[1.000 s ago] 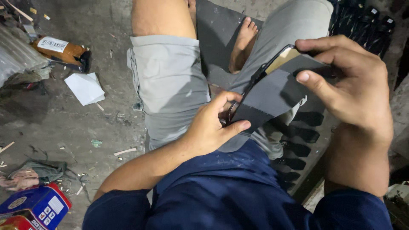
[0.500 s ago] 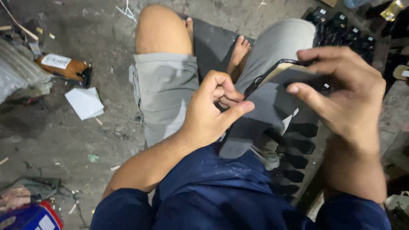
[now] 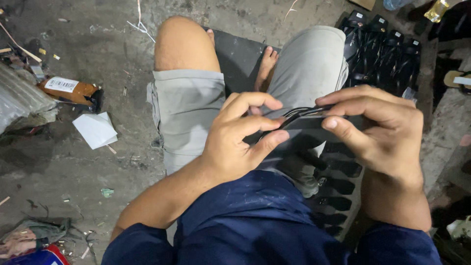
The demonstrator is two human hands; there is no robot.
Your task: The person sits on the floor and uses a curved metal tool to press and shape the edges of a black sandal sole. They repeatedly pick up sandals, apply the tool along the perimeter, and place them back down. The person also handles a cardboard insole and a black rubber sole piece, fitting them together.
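While the dark flat sole piece lies edge-on with its long axis running left to right above the lap, the left hand pinches its near end and the right hand clamps the far end, both equally close

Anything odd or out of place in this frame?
The floor is littered: a brown bottle lies on its side, a white paper beside it, with scraps around. Both hands, left and right, hold a dark sandal piece; no damage visible.
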